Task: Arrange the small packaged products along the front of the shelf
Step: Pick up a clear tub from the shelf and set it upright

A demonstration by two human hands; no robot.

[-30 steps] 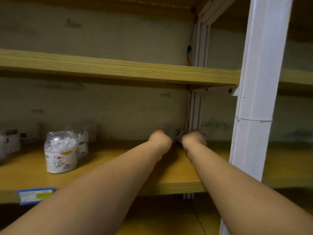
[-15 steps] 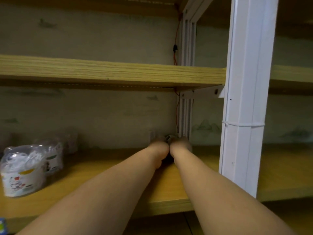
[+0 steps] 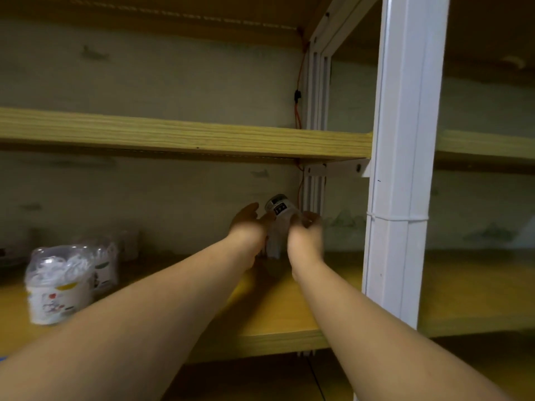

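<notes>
Both hands have lifted a small packet off the shelf's back edge; left hand and right hand grip its soft, light sides.

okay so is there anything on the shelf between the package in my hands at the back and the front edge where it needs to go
Nothing visible. The small package is held between the left hand and right hand near the back wall; the shelf board from there to its front edge shows only your forearms. The tub sits far left; the post stands right.
</notes>
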